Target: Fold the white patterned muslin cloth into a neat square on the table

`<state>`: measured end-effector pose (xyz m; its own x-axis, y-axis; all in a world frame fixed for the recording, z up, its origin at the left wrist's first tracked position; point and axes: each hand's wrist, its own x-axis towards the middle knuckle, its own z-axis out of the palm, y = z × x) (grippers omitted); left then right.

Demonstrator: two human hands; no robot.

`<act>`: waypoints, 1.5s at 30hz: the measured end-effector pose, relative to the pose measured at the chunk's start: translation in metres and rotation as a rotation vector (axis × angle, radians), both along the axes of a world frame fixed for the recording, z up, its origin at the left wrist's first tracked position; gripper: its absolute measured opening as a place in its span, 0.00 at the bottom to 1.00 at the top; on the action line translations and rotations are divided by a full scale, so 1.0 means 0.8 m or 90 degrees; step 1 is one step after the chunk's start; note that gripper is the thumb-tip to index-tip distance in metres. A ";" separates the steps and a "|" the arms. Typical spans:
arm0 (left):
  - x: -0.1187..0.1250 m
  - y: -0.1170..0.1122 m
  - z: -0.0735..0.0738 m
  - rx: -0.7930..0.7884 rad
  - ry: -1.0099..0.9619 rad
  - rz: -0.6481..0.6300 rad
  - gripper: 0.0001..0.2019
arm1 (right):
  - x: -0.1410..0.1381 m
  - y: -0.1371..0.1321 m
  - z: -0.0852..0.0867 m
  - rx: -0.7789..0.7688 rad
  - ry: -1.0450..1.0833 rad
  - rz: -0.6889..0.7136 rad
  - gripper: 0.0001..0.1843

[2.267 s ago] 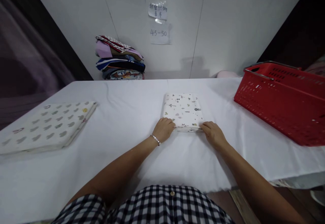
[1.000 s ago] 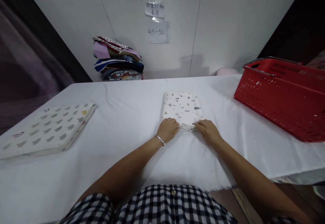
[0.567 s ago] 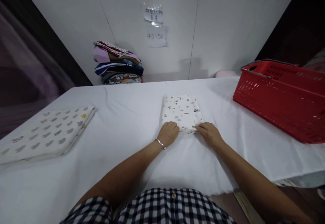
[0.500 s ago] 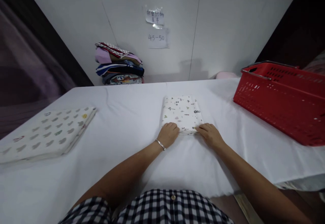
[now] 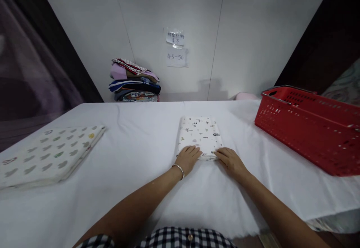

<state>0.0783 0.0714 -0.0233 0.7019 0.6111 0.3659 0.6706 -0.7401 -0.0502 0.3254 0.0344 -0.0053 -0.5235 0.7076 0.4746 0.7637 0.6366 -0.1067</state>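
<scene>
A folded white cloth (image 5: 198,133) with small printed motifs lies on the white-covered table (image 5: 140,143) in front of me. On its near left corner rests my left hand (image 5: 189,159), fingers stretched out flat over the top. My right hand (image 5: 231,161) lies at the near right corner, fingers extended along the edge. Neither hand lifts the cloth. Its near edge, with the folded layers, shows between the hands. A larger folded white cloth (image 5: 50,152) with grey printed shapes lies at the left, apart from both hands.
A red plastic basket (image 5: 306,128) with metal handles stands at the right of the table. Beyond the far edge is a stack of folded clothes (image 5: 136,81) against the wall. Paper signs (image 5: 177,57) are taped to the wall, one reading 45-50. A dark curtain hangs at the left.
My fingers have gone from curling at the cloth's near edge to lying flatter on top of it. The whole scene sits lower because my head has tilted up.
</scene>
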 end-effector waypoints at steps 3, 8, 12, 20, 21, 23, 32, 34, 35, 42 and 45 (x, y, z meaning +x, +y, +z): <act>-0.014 0.007 -0.002 0.011 -0.009 -0.030 0.16 | -0.012 -0.007 -0.005 0.009 0.013 -0.010 0.18; -0.076 0.036 0.008 0.001 -0.028 0.016 0.16 | -0.077 -0.027 -0.009 -0.006 0.019 0.004 0.19; -0.116 0.050 0.020 -0.047 -0.014 0.061 0.17 | -0.128 -0.028 0.002 -0.072 -0.006 0.061 0.26; -0.067 -0.008 0.026 -0.081 -0.038 -0.003 0.25 | -0.072 0.028 0.015 -0.056 0.171 0.044 0.17; -0.056 -0.015 0.027 -0.089 -0.037 -0.030 0.26 | -0.055 0.045 0.010 -0.030 0.207 -0.003 0.16; -0.035 -0.026 0.028 -0.097 -0.044 -0.062 0.27 | -0.022 0.082 0.001 -0.007 0.267 -0.131 0.17; 0.014 -0.034 0.013 -0.061 -0.068 0.025 0.14 | 0.038 0.194 0.003 -0.076 0.277 -0.225 0.24; -0.005 -0.031 0.010 -0.042 -0.074 0.018 0.14 | 0.036 0.188 0.002 -0.111 0.265 -0.220 0.20; -0.023 -0.029 0.009 -0.039 -0.075 0.011 0.15 | 0.035 0.178 -0.001 -0.128 0.258 -0.218 0.19; -0.174 -0.021 0.030 -0.107 -0.104 0.079 0.19 | 0.022 0.037 -0.020 -0.224 0.212 -0.092 0.19; -0.174 -0.023 0.041 -0.119 -0.121 0.121 0.16 | 0.008 0.003 -0.005 -0.146 0.207 -0.120 0.16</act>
<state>-0.0611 0.0529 0.0094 0.4984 0.7940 0.3482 0.7824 -0.5849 0.2139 0.3319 0.0364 -0.0096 -0.2251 0.8827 0.4125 0.7671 0.4216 -0.4836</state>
